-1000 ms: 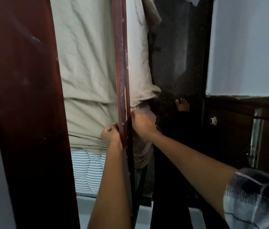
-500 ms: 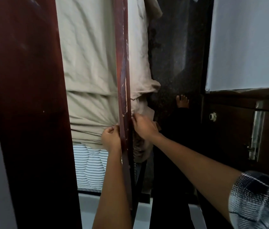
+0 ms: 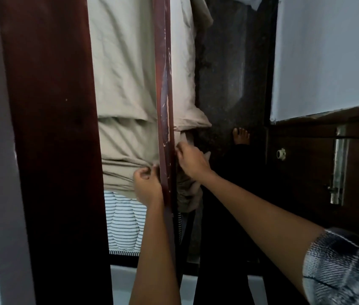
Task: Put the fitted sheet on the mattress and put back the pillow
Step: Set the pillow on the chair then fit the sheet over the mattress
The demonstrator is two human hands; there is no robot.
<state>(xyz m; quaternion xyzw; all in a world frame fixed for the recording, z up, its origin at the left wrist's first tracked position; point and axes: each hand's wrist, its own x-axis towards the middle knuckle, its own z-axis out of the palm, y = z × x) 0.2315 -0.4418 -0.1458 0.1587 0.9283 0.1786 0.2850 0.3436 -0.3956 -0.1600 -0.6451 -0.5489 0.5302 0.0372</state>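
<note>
Both hands on beige fitted sheet [image 3: 125,84] edge, wooden rail [image 3: 165,95] between.
Left hand [image 3: 147,187] pinches bunched hem; right hand [image 3: 193,160] grips overhang at 2 o'clock; striped mattress [image 3: 123,225] bare at 6 o'clock.

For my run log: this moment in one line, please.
left hand pinches beige cloth fitted sheet | right hand grips it across red wooden rail | striped mattress end bare
</note>
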